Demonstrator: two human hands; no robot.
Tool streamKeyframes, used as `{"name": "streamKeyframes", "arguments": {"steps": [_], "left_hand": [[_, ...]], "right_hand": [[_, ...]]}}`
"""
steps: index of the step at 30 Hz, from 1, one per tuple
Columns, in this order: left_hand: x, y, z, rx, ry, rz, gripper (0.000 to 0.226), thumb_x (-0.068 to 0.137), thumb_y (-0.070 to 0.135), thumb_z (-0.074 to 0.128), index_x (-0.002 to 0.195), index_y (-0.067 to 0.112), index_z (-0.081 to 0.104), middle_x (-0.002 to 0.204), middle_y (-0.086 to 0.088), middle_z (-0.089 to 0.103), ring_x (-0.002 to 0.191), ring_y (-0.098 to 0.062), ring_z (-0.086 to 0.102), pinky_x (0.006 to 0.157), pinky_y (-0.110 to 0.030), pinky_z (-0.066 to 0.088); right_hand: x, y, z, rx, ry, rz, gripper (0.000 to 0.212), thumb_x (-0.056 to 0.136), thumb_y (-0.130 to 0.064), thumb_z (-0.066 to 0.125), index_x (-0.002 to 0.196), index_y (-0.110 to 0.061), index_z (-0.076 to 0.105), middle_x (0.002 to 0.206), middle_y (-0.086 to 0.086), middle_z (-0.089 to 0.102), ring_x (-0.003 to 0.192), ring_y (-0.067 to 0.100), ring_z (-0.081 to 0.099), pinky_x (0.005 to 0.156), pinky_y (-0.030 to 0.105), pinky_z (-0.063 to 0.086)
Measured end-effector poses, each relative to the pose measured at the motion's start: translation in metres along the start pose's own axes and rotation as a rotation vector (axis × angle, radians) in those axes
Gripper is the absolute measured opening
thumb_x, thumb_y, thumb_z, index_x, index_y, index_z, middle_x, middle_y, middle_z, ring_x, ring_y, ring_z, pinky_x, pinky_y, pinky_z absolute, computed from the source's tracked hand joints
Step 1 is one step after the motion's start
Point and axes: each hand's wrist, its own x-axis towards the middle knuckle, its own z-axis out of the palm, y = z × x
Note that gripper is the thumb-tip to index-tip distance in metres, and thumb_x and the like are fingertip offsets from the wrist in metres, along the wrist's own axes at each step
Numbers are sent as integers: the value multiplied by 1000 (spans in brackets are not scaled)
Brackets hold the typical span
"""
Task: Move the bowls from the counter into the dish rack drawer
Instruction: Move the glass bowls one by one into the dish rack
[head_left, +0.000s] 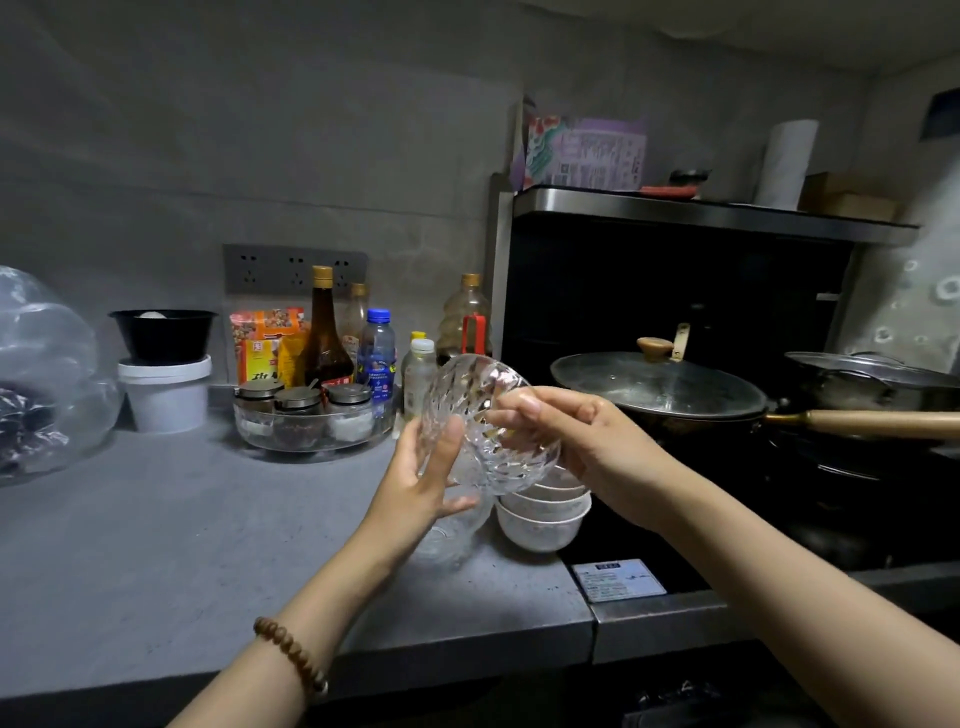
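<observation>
A clear cut-glass bowl (483, 410) is tilted on its side in the air above the grey counter (182, 545). My left hand (421, 478) holds its lower left rim and my right hand (566, 436) pinches its right rim. Below it on the counter sits a second clear glass bowl (452, 535), partly hidden by my left hand. Next to that stands a stack of white bowls (543, 512) at the counter's right end. The dish rack drawer is not in view.
A round tray of spice jars (311, 415), bottles (324, 332) and a white tub with a black bowl (163, 364) line the back wall. A plastic bag (41, 374) lies at the left. A lidded wok (660, 389) sits on the stove to the right.
</observation>
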Motion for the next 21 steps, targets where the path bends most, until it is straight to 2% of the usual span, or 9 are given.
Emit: {"name": "streamKeyframes", "arguments": {"steps": [1,3,4,6,10,14,17,21], "left_hand": [[-2,3,10,-26,-8,-4,59,82,50,43,136,28,33,123,17,45,99,-9,51,67,-20,58],[-5,8,32,-93,-54,-37,37,84,47,45,118,34,41,107,24,49,89,-1,53,63,-20,58],[-6,9,41,-115,-92,-46,40,80,49,48,117,34,44,110,21,53,89,-1,56,66,-23,59],[-8,5,64,-139,-168,-64,65,69,58,54,127,29,44,122,12,56,95,-4,59,74,-30,60],[-15,-12,123,-176,-299,-151,81,60,65,58,130,27,43,129,3,58,110,-19,63,75,-30,59],[-29,-38,183,-175,-400,-228,80,61,67,63,127,26,46,125,0,62,103,-17,68,74,-28,58],[-41,-62,223,-165,-493,-282,78,61,61,60,128,26,44,122,3,63,101,-15,68,85,-34,57],[-52,-96,270,-176,-576,-376,77,61,62,63,126,26,45,118,3,65,96,-14,70,84,-32,57]], "right_hand": [[-8,-4,-8,24,8,14,24,83,-26,57,101,-17,70,97,1,74,88,9,67,87,24,52],[-26,-9,-26,78,23,43,24,80,-25,57,99,-15,69,91,-1,75,80,6,68,72,17,54],[-35,-13,-35,93,32,58,24,79,-24,58,98,-14,69,89,0,75,76,6,68,66,15,53],[-55,-18,-54,92,62,90,24,78,-23,59,97,-13,69,89,1,75,74,7,68,62,14,51],[-101,-18,-101,30,121,180,24,81,-21,62,102,-11,68,101,7,74,77,10,70,62,18,54],[-153,-9,-144,-19,149,299,26,78,-16,61,102,-13,71,100,8,74,76,14,71,61,19,54],[-187,4,-171,-63,177,379,27,79,-17,60,105,-13,70,99,7,74,81,14,70,64,20,55],[-227,30,-204,-102,252,480,24,80,-18,62,101,-12,71,103,8,73,88,17,69,79,28,53]]}}
